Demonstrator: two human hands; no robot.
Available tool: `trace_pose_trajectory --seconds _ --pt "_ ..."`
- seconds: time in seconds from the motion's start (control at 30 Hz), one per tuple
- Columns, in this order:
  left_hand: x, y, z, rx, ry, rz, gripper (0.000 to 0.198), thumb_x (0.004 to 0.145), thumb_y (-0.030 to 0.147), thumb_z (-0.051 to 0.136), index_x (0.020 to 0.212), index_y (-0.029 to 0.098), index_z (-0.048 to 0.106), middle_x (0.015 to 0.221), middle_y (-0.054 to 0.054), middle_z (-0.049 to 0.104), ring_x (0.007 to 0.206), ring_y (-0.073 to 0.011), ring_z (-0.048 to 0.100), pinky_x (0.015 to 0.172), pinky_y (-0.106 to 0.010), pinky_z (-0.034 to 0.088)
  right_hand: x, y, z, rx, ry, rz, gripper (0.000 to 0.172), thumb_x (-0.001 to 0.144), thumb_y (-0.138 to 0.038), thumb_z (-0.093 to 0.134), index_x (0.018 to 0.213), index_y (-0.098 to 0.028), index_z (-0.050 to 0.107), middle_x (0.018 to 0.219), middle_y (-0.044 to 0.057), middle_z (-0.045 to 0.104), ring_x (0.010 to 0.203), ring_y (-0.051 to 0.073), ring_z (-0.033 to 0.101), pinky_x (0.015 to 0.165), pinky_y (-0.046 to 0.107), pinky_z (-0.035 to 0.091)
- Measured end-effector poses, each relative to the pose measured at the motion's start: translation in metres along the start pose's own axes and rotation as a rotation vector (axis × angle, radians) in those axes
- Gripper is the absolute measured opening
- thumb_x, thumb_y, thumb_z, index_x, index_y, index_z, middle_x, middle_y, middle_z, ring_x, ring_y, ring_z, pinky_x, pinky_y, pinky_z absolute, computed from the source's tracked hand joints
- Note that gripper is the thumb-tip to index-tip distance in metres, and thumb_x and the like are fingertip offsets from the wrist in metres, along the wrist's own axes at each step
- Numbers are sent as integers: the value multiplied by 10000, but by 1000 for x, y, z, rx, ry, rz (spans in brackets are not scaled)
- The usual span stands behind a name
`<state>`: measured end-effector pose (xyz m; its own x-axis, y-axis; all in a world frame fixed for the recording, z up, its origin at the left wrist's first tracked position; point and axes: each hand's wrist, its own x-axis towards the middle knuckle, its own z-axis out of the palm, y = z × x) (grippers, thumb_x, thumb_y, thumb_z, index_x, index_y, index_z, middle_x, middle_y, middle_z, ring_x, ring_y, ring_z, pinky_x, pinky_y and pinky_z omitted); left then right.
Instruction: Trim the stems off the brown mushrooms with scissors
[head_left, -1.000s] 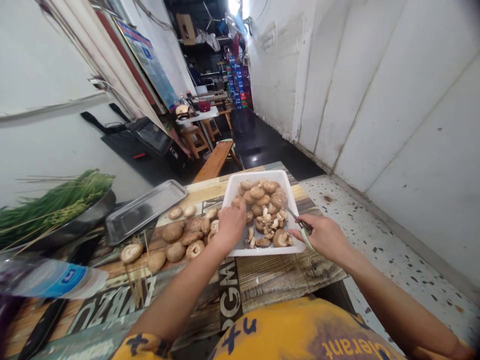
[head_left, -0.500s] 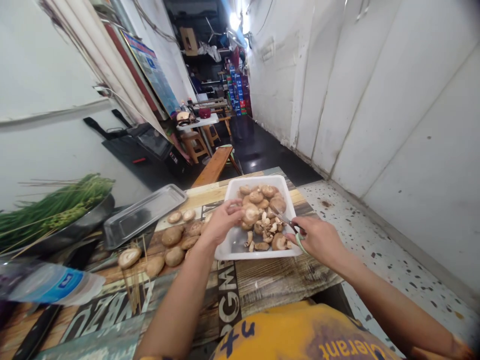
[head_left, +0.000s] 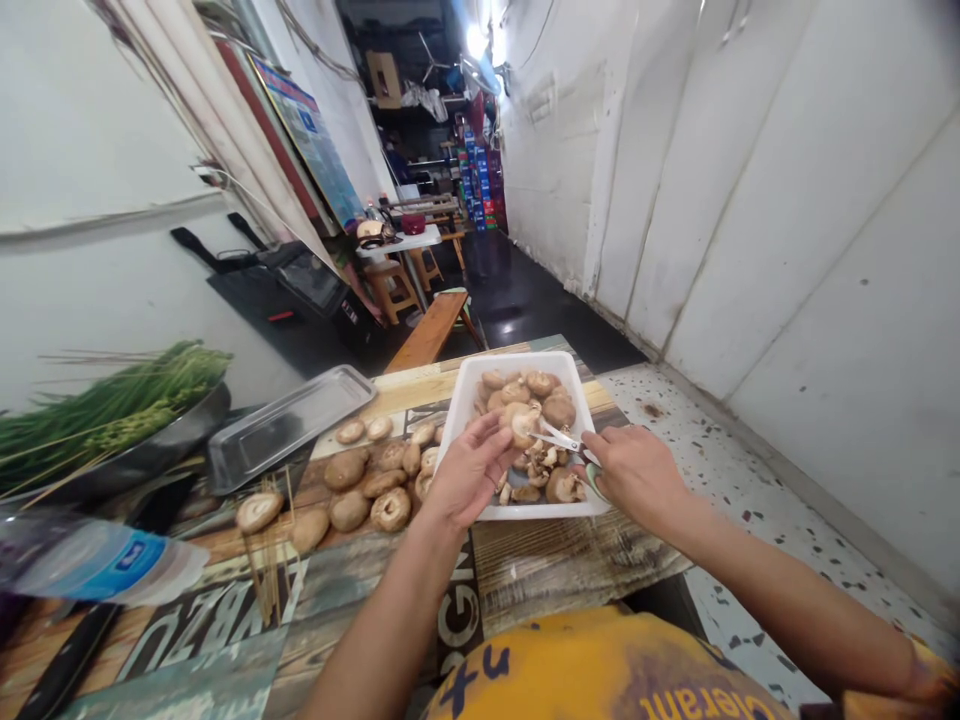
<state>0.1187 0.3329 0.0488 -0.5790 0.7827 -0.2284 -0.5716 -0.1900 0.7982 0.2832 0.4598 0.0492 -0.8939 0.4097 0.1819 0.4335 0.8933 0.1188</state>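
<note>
Over a white plastic tub (head_left: pixel 480 508), my left hand (head_left: pixel 474 465) pinches a shiitake mushroom (head_left: pixel 520 424) with its pale underside turned toward me. My right hand (head_left: pixel 634 472) grips a pair of scissors (head_left: pixel 559 437) with pale green handles, whose blades reach the mushroom's stem area. Brown mushrooms (head_left: pixel 516 385) fill the far part of the tub. Nearer to me in it lie several cut stems (head_left: pixel 527 493) and another mushroom (head_left: pixel 564 485). Left of the tub, loose mushrooms (head_left: pixel 364 480) are spread on the table.
A clear plastic tray (head_left: pixel 292 425) and a metal bowl of green vegetables (head_left: pixel 127 420) stand at the left. Nearer are wooden skewers (head_left: pixel 266 570), a water bottle (head_left: pixel 112 565) and a black-handled knife (head_left: pixel 75 655). A wooden bench (head_left: pixel 427 335) stands beyond the table.
My left hand has moved right and slightly nearer with a mushroom, meeting the scissors. The scissor blades now lie against the mushroom instead of over the tub's contents.
</note>
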Motion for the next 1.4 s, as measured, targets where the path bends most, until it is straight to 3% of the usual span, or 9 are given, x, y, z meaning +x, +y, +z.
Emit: trace_pose_trajectory --seconds 0.23,0.43,0.57,0.7,0.93,1.13,1.4 --pt "-4 -4 10 48 -100 56 378 756 145 701 1123 121 618 1045 -82 700 897 -142 667 842 -262 533 7 -2 -2 -38 80 -61 339 871 -467 577 967 -149 644 788 93 673 727 224 605 646 325 254" --pt "-9 -8 11 120 -52 128 408 717 237 744 1100 124 661 1013 -77 715 930 -185 667 898 -329 521 17 3 3 -115 113 -236 422 859 -520 580 892 -103 630 668 86 645 632 207 579 676 328 272" --pt "-13 -8 8 110 -32 126 386 698 246 758 1059 132 684 991 -70 720 883 -168 672 854 -304 537 21 5 3 -153 104 -342 397 894 -478 537 816 -98 622 614 91 635 560 185 542 643 326 263" --pt "-13 -4 2 101 -3 83 272 729 216 731 981 118 699 967 -71 723 855 -152 676 835 -283 543 26 0 4 -137 44 -347 319 929 -350 478 764 -113 613 637 108 654 564 180 546 580 315 236" --pt "-5 2 -14 105 45 -64 197 819 180 634 991 91 673 940 -111 732 861 -184 698 896 -358 537 33 -4 -2 -57 -126 -251 330 903 -427 502 848 -137 650 697 101 689 621 197 597 556 303 254" --pt "-1 2 -20 133 84 -60 213 833 262 624 959 100 683 923 -112 735 855 -203 698 825 -375 568 38 5 0 -119 27 -341 260 905 -326 491 872 -116 640 737 106 674 647 191 571 699 344 288" --pt "-7 -9 -12 300 78 26 433 692 480 731 862 83 706 774 -86 727 780 -220 690 725 -344 568 39 11 13 -144 121 -465 351 913 -424 468 883 -121 641 712 85 659 600 182 505 705 342 281"
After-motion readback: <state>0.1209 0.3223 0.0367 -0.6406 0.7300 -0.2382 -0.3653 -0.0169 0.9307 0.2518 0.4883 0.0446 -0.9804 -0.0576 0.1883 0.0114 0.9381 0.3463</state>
